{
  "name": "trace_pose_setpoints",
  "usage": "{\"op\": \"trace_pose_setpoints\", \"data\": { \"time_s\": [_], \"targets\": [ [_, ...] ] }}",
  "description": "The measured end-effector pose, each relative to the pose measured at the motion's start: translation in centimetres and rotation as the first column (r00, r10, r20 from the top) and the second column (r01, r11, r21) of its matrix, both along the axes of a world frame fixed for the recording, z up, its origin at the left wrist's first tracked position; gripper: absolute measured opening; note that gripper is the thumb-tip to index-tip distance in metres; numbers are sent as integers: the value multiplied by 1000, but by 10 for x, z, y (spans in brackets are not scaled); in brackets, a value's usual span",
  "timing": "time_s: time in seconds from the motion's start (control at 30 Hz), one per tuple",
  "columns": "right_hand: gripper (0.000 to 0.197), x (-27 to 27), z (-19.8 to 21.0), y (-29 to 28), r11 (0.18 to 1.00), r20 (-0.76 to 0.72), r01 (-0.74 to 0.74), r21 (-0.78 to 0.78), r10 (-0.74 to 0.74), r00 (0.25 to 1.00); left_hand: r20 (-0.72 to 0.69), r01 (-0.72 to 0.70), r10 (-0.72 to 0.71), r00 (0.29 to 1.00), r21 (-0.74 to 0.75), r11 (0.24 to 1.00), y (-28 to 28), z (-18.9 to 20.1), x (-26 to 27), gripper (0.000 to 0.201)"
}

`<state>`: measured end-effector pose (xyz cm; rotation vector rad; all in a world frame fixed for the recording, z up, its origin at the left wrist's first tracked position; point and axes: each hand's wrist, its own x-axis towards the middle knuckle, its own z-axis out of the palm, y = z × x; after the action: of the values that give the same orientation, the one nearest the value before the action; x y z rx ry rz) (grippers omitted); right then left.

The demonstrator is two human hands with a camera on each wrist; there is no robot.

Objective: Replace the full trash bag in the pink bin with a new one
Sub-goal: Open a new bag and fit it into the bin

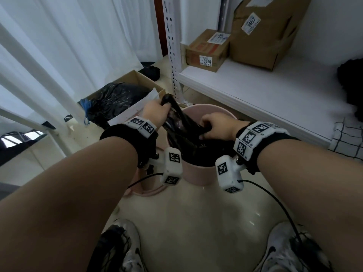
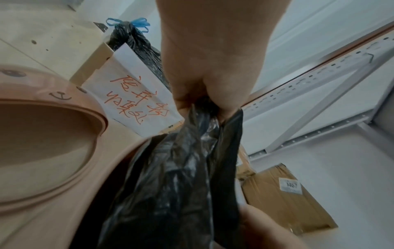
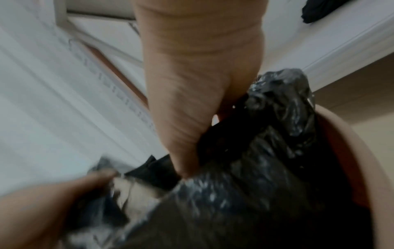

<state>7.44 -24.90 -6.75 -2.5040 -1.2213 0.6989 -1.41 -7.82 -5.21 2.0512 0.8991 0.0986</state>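
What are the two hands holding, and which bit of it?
Both hold the black trash bag in the pink bin: left hand and right hand each grip its gathered top edge.

Cream floor carries the pink bin beneath the hands; its lid lies under the left hand.

The small cardboard box bears "8090"; the large cardboard box bears "1467".
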Motion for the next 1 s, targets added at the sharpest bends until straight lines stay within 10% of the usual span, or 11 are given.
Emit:
{"op": "trace_pose_setpoints", "data": {
  "time_s": [0.1, 0.2, 0.53, 0.77, 1.0],
  "targets": [
    [26, 9, 9, -13, 996, 173, 79, -44, -70, 982, -36, -82, 87, 996, 123, 989, 7, -5, -2, 10],
    [32, 12, 0, -30, 986, 323, 148, -82, -114, 940, -55, -126, 138, 989, 180, 976, 12, -16, -7, 42],
    [25, 18, 2, -29, 919, 23, 187, 346, -208, 978, 34, 135, -211, 977, 669, 731, 3, -10, -8, 48],
    [19, 16, 7, -25, 872, 67, 251, 421, -306, 950, -209, 508, -518, 830, 668, 544, -7, -6, 0, 15],
    [25, 29, 5, -20, 962, 312, 185, 203, -242, 919, -251, 357, -272, 929, 422, 833, 0, -11, 29, 32]
  ]
}}
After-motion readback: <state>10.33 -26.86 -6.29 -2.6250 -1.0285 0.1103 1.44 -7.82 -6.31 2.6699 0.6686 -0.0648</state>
